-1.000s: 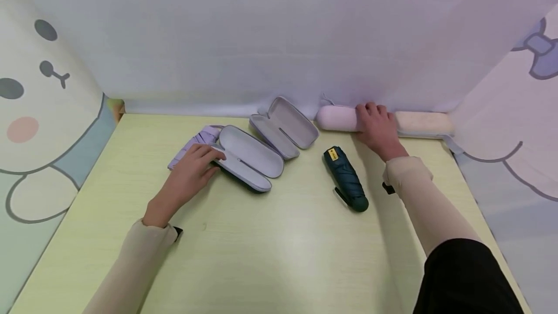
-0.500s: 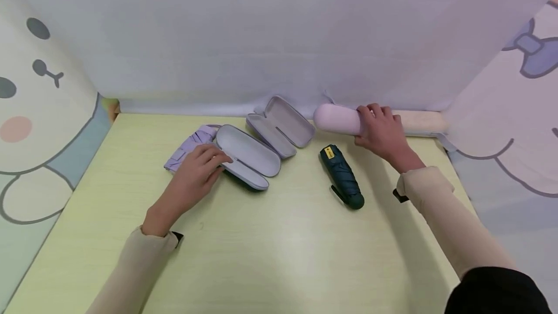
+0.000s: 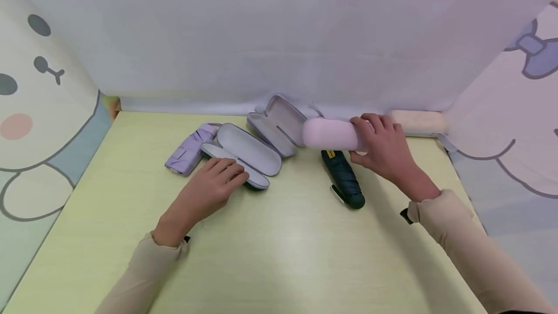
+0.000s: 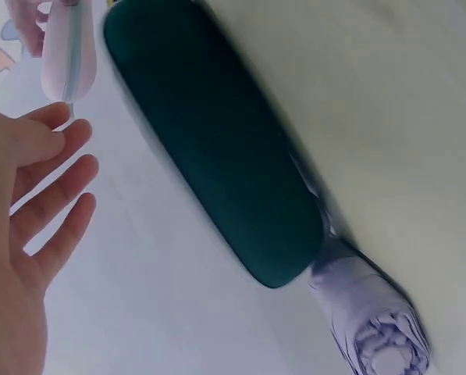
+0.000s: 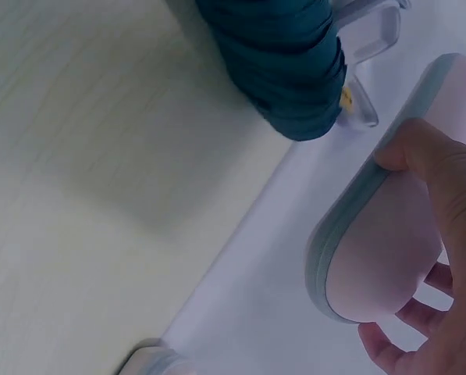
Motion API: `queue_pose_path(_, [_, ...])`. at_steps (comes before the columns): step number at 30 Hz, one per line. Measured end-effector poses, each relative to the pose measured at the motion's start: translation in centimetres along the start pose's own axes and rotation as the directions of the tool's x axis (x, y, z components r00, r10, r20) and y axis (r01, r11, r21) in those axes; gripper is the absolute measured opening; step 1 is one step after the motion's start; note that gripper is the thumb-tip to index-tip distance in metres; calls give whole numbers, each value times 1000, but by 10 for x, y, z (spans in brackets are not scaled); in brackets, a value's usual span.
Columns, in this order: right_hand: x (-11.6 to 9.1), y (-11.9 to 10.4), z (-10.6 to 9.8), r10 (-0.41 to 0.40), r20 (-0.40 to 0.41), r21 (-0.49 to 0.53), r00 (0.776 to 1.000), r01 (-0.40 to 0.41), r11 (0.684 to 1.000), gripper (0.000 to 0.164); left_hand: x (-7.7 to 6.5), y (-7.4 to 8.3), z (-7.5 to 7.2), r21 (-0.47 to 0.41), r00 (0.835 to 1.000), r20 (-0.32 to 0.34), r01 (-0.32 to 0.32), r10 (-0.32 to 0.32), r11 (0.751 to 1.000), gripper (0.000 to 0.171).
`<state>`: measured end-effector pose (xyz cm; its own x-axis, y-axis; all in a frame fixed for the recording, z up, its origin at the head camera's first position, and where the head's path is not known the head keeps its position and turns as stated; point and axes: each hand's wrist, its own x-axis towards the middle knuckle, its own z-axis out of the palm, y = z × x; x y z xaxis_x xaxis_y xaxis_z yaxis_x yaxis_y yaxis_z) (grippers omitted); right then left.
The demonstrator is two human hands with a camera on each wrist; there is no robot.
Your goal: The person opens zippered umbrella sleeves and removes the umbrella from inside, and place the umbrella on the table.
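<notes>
My right hand (image 3: 385, 149) grips a pink zippered case (image 3: 333, 133) with a grey-green zip band, raised above the table's back edge. In the right wrist view, the thumb presses on the pink case (image 5: 393, 242) while the fingers curl round its far side. My left hand (image 3: 211, 188) hovers with loosely bent fingers over the front of an open glasses case (image 3: 250, 149), dark green outside and grey-lined. In the left wrist view those fingers hold nothing, clear of the glasses case's green shell (image 4: 217, 148). Below the pink case lies a folded dark green umbrella (image 3: 344, 180).
A folded lilac umbrella (image 3: 190, 151) lies left of the green glasses case. Behind it stands a second open glasses case (image 3: 279, 127), pinkish grey inside. A cream case (image 3: 418, 122) lies at the table's back right, against the pale curtain (image 3: 261, 38).
My right hand has lifted the pink case from the back edge and brought it nearer and slightly left. My left hand has shifted right and nearer along the green glasses case.
</notes>
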<state>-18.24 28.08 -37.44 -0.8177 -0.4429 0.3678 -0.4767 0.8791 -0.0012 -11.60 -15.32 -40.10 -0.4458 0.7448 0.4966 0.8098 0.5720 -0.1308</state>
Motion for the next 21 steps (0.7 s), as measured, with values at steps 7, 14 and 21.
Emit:
queue_pose_path(7, [-21, -29, -10, -50, -44, 75, 998, 54, 996, 80, 8, 13, -2, -28, 1000, 19, 8, -8, 1000, 32])
queue_pose_path(14, [-44, -53, -11, -99, -62, 92, 993, 105, 990, 82, 16, 29, 2, -355, 984, -18, 158, -176, 921, 27])
queue_pose_path(21, [-64, -77, -9, -146, -35, 124, 989, 149, 981, 84, 22, 44, 6, -674, 918, 166, 373, -361, 638, 21])
